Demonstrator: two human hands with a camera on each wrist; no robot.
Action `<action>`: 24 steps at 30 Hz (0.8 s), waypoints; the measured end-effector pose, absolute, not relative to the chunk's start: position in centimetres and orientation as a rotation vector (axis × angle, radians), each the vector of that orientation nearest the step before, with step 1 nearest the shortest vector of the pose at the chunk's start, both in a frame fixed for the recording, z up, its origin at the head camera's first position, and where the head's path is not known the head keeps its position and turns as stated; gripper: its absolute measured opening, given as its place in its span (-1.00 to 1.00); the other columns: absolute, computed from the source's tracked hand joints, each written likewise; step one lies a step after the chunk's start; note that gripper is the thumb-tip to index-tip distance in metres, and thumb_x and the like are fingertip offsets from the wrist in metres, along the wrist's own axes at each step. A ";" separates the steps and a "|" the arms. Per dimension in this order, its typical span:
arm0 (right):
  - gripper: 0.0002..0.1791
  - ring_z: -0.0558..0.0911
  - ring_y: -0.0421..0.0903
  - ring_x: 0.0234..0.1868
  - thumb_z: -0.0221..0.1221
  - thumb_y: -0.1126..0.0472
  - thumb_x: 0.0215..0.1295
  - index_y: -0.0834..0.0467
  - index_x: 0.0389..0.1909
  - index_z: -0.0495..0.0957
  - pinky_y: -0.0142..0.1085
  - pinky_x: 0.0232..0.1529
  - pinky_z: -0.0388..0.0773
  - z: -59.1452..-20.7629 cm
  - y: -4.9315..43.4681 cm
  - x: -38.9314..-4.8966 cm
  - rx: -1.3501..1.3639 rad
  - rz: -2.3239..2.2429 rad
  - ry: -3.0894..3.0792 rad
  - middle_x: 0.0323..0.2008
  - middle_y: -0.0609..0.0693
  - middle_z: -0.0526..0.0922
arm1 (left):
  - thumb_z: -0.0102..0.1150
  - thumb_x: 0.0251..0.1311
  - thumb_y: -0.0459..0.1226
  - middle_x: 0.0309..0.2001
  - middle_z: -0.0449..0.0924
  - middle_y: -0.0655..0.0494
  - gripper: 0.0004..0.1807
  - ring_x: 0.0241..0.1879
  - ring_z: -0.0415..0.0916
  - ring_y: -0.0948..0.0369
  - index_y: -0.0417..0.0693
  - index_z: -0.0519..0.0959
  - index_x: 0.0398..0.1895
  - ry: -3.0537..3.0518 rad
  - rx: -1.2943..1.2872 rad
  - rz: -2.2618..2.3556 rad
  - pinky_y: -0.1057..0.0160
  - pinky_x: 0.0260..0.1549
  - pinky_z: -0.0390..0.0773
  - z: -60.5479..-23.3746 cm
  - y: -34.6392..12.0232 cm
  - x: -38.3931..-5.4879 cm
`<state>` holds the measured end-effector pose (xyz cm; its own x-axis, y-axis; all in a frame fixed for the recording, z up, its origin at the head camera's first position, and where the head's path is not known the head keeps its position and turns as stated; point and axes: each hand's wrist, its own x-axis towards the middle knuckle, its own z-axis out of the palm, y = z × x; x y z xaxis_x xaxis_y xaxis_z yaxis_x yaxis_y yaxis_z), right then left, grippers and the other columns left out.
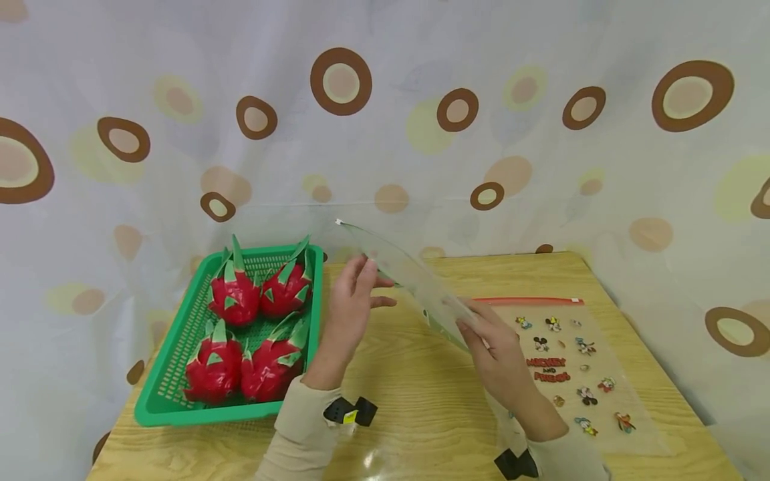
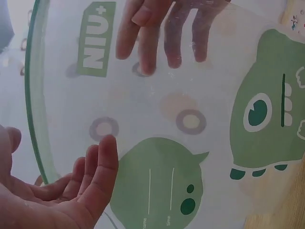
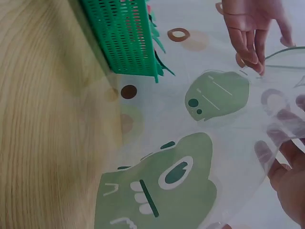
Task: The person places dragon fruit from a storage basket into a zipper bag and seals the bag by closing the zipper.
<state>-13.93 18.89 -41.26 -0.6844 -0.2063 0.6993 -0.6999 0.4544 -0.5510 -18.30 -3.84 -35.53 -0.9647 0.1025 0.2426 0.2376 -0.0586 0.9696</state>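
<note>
A clear zip bag (image 1: 424, 284) with a green zip edge and a white slider hangs tilted above the table, between the two hands. Green cartoon monsters (image 2: 159, 191) and a NIU+ label (image 2: 96, 39) are printed on it. My right hand (image 1: 496, 354) pinches the bag along its side edge; its fingers show through the film in the left wrist view. My left hand (image 1: 350, 314) is beside the zip end, fingers loosely extended, with the fingertips (image 3: 257, 69) right at the bag. In the left wrist view, that hand (image 2: 62, 195) overlaps the bag's zip side.
On the left stands a green plastic basket (image 1: 198, 419) with several red dragon fruits (image 1: 234, 299). A second clear zip bag (image 1: 547, 369), red-zipped and printed with Mickey and Friends, lies flat at the right. Behind the wooden table (image 1: 415, 414) hangs a patterned curtain (image 1: 385, 147).
</note>
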 end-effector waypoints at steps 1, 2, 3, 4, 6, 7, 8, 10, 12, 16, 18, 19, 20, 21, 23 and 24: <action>-0.53 0.52 -0.30 0.16 0.10 0.57 0.29 0.24 0.20 0.56 -0.60 0.04 0.44 -41.4 18.8 -13.9 0.765 1.151 -2.189 0.18 0.13 0.58 | -0.11 0.52 -0.08 0.16 0.45 -0.19 -0.57 -0.21 0.64 0.09 -0.25 0.38 0.17 -2.064 -0.376 -2.224 0.09 -0.26 0.73 -35.5 -3.9 -18.3; -0.51 0.51 -0.29 0.17 0.11 0.56 0.29 0.22 0.23 0.54 -0.62 0.04 0.43 -41.5 18.8 -13.8 0.786 1.135 -2.214 0.20 0.11 0.57 | -0.10 0.51 -0.08 0.13 0.46 -0.22 -0.59 -0.29 0.64 0.11 -0.23 0.39 0.16 -2.058 -0.366 -2.244 0.08 -0.30 0.73 -35.6 -4.0 -18.3; -0.48 0.50 -0.26 0.20 0.10 0.58 0.29 0.21 0.25 0.53 -0.63 0.02 0.42 -41.6 18.7 -13.8 0.818 1.121 -2.234 0.23 0.11 0.54 | -0.09 0.50 -0.09 0.11 0.47 -0.22 -0.60 -0.37 0.63 0.14 -0.20 0.40 0.17 -2.063 -0.358 -2.254 0.08 -0.33 0.73 -35.6 -4.1 -18.3; -0.46 0.49 -0.21 0.23 0.10 0.59 0.28 0.20 0.27 0.51 -0.63 0.05 0.42 -41.6 18.7 -13.8 0.855 1.116 -2.252 0.25 0.12 0.53 | -0.08 0.49 -0.11 0.07 0.49 -0.23 -0.60 -0.45 0.62 0.17 -0.15 0.39 0.22 -2.078 -0.347 -2.260 0.07 -0.37 0.73 -35.6 -4.1 -18.3; -0.41 0.46 -0.11 0.29 0.10 0.60 0.27 0.17 0.31 0.48 -0.61 0.13 0.40 -41.7 18.6 -13.7 0.926 1.100 -2.289 0.29 0.12 0.49 | -0.04 0.46 -0.17 0.02 0.55 -0.24 -0.56 -0.51 0.62 0.16 -0.05 0.36 0.34 -2.115 -0.321 -2.251 0.05 -0.39 0.73 -35.6 -4.3 -18.2; -0.38 0.45 -0.09 0.31 0.12 0.59 0.26 0.14 0.32 0.46 -0.61 0.15 0.40 -41.8 18.6 -13.7 0.953 1.088 -2.315 0.30 0.10 0.48 | -0.04 0.45 -0.20 -0.02 0.57 -0.25 -0.55 -0.50 0.62 0.18 -0.03 0.35 0.36 -2.150 -0.309 -2.222 0.08 -0.39 0.73 -35.7 -4.4 -18.2; -0.37 0.45 -0.06 0.32 0.14 0.58 0.24 0.13 0.33 0.46 -0.59 0.17 0.40 -41.8 18.5 -13.6 0.984 1.083 -2.336 0.31 0.09 0.48 | -0.05 0.43 -0.23 -0.01 0.59 -0.23 -0.53 -0.47 0.65 0.14 -0.04 0.34 0.38 -2.173 -0.302 -2.201 0.08 -0.39 0.73 -35.7 -4.5 -18.1; -0.35 0.44 -0.03 0.34 0.22 0.52 0.22 0.07 0.34 0.45 -0.50 0.21 0.45 -41.8 18.5 -13.5 1.015 1.055 -2.384 0.32 0.06 0.47 | -0.07 0.41 -0.28 0.01 0.62 -0.20 -0.53 -0.41 0.68 0.05 -0.07 0.35 0.38 -2.203 -0.293 -2.170 0.07 -0.39 0.72 -35.7 -4.6 -18.0; -0.32 0.45 -0.02 0.34 0.30 0.42 0.19 0.03 0.35 0.44 -0.37 0.19 0.52 -41.7 18.5 -13.2 1.036 1.036 -2.433 0.33 0.01 0.47 | -0.08 0.41 -0.30 0.03 0.62 -0.17 -0.54 -0.39 0.68 0.03 -0.06 0.37 0.36 -2.239 -0.292 -2.124 0.13 -0.40 0.72 -35.8 -4.8 -18.0; -0.23 0.47 -0.05 0.32 0.42 0.19 0.14 -0.04 0.40 0.37 -0.13 0.15 0.58 -41.4 18.4 -12.9 1.085 1.078 -2.517 0.35 -0.05 0.43 | -0.10 0.42 -0.30 -0.11 0.62 -0.17 -0.56 -0.59 0.60 0.09 -0.02 0.40 0.34 -2.288 -0.304 -2.073 0.23 -0.52 0.64 -36.0 -4.9 -17.9; -0.17 0.48 -0.07 0.29 0.44 0.13 0.11 -0.02 0.43 0.32 -0.11 0.16 0.57 -41.1 18.4 -12.9 1.139 1.131 -2.528 0.36 -0.05 0.40 | -0.10 0.42 -0.30 -0.22 0.59 -0.15 -0.56 -0.67 0.56 0.15 -0.01 0.41 0.34 -2.307 -0.305 -2.046 0.28 -0.58 0.57 -36.1 -5.0 -17.9; -0.16 0.49 -0.08 0.27 0.43 0.13 0.13 0.00 0.44 0.30 -0.12 0.15 0.57 -41.0 18.3 -13.0 1.163 1.172 -2.523 0.36 -0.05 0.40 | -0.10 0.42 -0.30 -0.28 0.56 -0.16 -0.57 -0.69 0.56 0.14 -0.02 0.42 0.33 -2.312 -0.312 -2.045 0.29 -0.59 0.56 -36.1 -5.0 -17.9; -0.16 0.50 -0.07 0.25 0.41 0.16 0.15 0.03 0.45 0.28 -0.12 0.14 0.57 -40.8 18.2 -13.1 1.184 1.218 -2.511 0.35 -0.03 0.41 | -0.09 0.42 -0.30 -0.33 0.54 -0.17 -0.57 -0.70 0.57 0.14 -0.02 0.43 0.32 -2.318 -0.321 -2.044 0.29 -0.61 0.54 -36.1 -5.0 -17.9; -0.18 0.51 -0.07 0.23 0.38 0.20 0.17 0.05 0.45 0.26 -0.13 0.13 0.58 -40.5 18.2 -13.2 1.190 1.284 -2.502 0.34 -0.03 0.42 | -0.09 0.42 -0.30 -0.34 0.54 -0.16 -0.58 -0.71 0.57 0.13 -0.02 0.44 0.31 -2.326 -0.326 -2.044 0.29 -0.63 0.52 -36.1 -5.0 -17.9; -0.25 0.53 -0.04 0.20 0.27 0.31 0.26 0.12 0.46 0.24 -0.13 0.12 0.58 -40.0 17.9 -13.4 1.179 1.425 -2.470 0.29 0.02 0.46 | -0.07 0.41 -0.28 -0.30 0.58 -0.13 -0.58 -0.69 0.59 0.11 0.02 0.45 0.31 -2.352 -0.332 -2.042 0.28 -0.63 0.51 -36.1 -4.9 -17.8; -0.30 0.55 -0.02 0.17 0.21 0.36 0.29 0.16 0.45 0.23 -0.14 0.10 0.59 -39.7 17.7 -13.5 1.153 1.495 -2.453 0.26 0.05 0.48 | -0.05 0.41 -0.27 -0.28 0.59 -0.13 -0.57 -0.67 0.60 0.11 0.02 0.44 0.32 -2.369 -0.340 -2.041 0.28 -0.63 0.51 -36.1 -4.9 -17.8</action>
